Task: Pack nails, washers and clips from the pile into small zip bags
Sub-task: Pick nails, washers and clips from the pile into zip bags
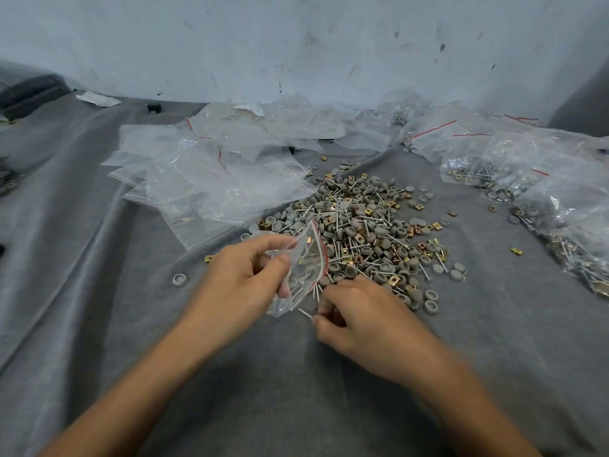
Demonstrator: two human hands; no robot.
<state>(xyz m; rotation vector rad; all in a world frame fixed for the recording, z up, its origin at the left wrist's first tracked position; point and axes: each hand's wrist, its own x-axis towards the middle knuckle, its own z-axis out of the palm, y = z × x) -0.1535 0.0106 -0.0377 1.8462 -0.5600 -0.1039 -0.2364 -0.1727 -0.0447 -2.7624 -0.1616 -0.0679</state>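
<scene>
Pinching a small clear red-sealed zip bag (pixel 304 268) at the near edge of the grey-and-brass hardware pile (pixel 369 232), the left hand (pixel 237 285) holds it; the right hand (pixel 359 311) grips thin silver nails (pixel 306 314) just beside it.

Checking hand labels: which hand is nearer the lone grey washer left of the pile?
Left. The left hand sits just right of the washer; the right hand is farther right.

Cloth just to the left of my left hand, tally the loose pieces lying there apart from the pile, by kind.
Grey washer: 1
Gold clip: 1
Total: 2
</scene>
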